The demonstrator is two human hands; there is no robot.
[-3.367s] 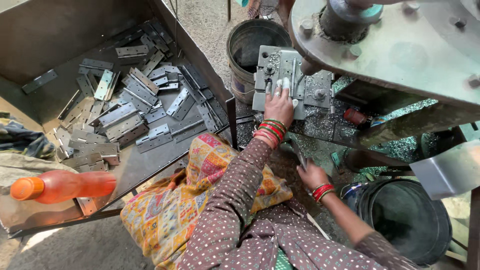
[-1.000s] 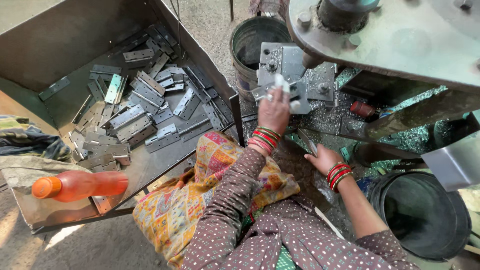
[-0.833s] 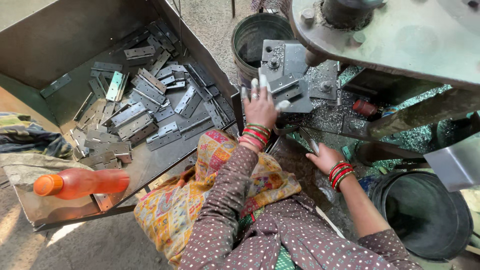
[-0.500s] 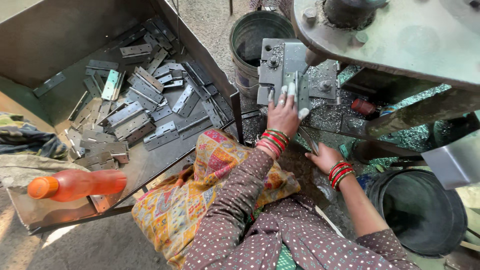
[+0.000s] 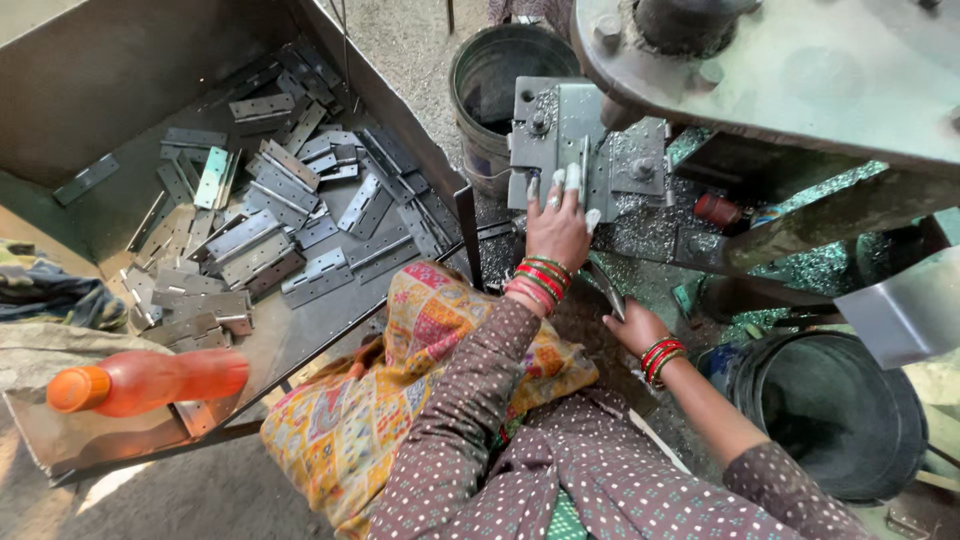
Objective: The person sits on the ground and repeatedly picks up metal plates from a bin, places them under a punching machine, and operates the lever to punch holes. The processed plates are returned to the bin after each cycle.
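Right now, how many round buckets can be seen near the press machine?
2. One grey metal bucket stands at the top, behind the grey die plate that the left hand touches. One black bucket stands at lower right. Others may be hidden.

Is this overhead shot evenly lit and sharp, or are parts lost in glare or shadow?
In the head view, soft daylight; the orange plastic bottle glows bright, and one shiny metal hinge plate in the grey metal tray catches glare. The black bucket interior stays dark. The left hand and right hand look sharp; straight edges bow slightly near the corners.
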